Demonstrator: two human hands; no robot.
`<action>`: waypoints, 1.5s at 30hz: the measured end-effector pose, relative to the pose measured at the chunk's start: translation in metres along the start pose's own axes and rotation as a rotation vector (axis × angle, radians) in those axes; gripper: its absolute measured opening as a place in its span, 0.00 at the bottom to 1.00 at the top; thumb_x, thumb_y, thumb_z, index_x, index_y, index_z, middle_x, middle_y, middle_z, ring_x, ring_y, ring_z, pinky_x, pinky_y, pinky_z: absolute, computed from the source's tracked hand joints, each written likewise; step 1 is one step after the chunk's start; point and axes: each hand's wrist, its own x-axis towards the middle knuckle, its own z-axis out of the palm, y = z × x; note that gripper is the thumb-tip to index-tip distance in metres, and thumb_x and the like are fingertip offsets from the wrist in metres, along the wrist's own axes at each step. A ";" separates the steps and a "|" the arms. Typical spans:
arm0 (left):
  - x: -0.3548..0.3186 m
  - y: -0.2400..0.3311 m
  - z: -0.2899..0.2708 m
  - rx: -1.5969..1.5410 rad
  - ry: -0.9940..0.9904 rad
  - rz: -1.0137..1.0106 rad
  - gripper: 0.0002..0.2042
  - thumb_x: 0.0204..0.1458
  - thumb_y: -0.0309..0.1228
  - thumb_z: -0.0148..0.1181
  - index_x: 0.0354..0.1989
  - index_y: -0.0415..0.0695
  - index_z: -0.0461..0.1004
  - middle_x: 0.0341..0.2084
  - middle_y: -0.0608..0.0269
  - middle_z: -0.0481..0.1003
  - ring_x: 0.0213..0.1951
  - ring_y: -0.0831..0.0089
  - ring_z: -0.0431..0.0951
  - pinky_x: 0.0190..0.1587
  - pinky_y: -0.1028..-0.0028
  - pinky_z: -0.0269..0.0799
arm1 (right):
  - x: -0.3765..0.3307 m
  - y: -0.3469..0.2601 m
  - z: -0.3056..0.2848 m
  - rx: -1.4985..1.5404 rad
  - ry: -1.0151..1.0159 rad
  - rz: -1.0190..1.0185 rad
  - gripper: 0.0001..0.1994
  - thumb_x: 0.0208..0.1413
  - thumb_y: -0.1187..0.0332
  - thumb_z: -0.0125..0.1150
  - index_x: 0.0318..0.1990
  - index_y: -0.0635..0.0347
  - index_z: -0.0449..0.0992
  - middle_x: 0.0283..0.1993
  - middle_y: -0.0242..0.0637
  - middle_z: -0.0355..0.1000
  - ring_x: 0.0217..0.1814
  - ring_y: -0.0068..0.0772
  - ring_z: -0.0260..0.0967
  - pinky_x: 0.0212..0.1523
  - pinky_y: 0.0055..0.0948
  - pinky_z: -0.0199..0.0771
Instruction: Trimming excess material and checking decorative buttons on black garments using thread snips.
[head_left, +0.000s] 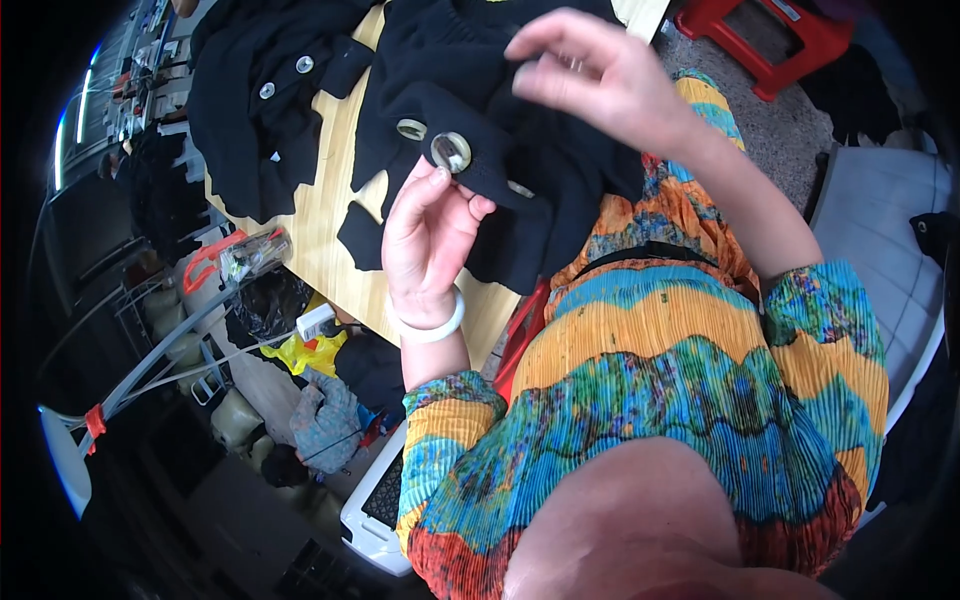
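Note:
A black knit garment (440,90) lies across the wooden table in front of me. My left hand (430,225), with a white bangle at its wrist, pinches the garment's edge beside a large round button (451,152) with a pale rim. A second button (411,129) sits just left of it, and another, seen nearly edge-on, is to the right (520,188). Above the cloth, my right hand (600,90) is raised with thumb and forefinger bent and their tips apart. Nothing shows between those fingertips; a thread or needle cannot be made out.
Another black garment with pale buttons (270,130) covers the left of the wooden tabletop (335,150). Beyond the table's left edge are a clear container (255,255), a yellow bag (310,352) and a white bottle (316,321). A red stool (770,40) stands at the far right.

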 end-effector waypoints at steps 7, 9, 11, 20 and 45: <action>0.005 -0.005 0.001 0.012 0.013 0.004 0.10 0.52 0.25 0.46 0.41 0.35 0.65 0.34 0.56 0.71 0.33 0.70 0.75 0.38 0.71 0.75 | -0.011 -0.009 0.021 -0.118 -0.159 -0.164 0.10 0.41 0.75 0.62 0.34 0.65 0.71 0.28 0.34 0.66 0.27 0.25 0.66 0.27 0.19 0.64; 0.004 -0.005 0.003 0.020 0.020 0.025 0.09 0.53 0.26 0.46 0.39 0.36 0.66 0.33 0.55 0.72 0.32 0.69 0.76 0.37 0.69 0.76 | -0.008 -0.013 0.022 -0.136 -0.154 -0.194 0.08 0.42 0.73 0.60 0.31 0.64 0.71 0.26 0.35 0.66 0.25 0.29 0.66 0.26 0.23 0.65; 0.001 -0.003 0.000 0.021 0.021 0.018 0.09 0.53 0.26 0.45 0.40 0.36 0.66 0.33 0.55 0.72 0.32 0.68 0.76 0.37 0.68 0.75 | -0.005 -0.015 0.023 -0.188 -0.157 -0.284 0.06 0.42 0.72 0.58 0.28 0.63 0.71 0.23 0.37 0.64 0.23 0.36 0.65 0.24 0.27 0.65; -0.004 -0.011 -0.002 -0.161 -0.077 0.010 0.08 0.52 0.24 0.45 0.40 0.37 0.66 0.35 0.55 0.72 0.35 0.62 0.75 0.40 0.59 0.73 | 0.016 -0.022 0.002 -0.097 0.157 -0.587 0.07 0.44 0.73 0.60 0.31 0.64 0.71 0.23 0.32 0.65 0.24 0.19 0.61 0.25 0.19 0.63; 0.000 -0.011 -0.004 -0.187 -0.039 0.121 0.14 0.53 0.28 0.46 0.47 0.40 0.65 0.43 0.57 0.70 0.49 0.64 0.66 0.56 0.60 0.55 | -0.028 -0.012 0.016 -0.048 0.142 -0.001 0.09 0.49 0.67 0.57 0.35 0.62 0.71 0.20 0.31 0.65 0.19 0.18 0.62 0.21 0.17 0.61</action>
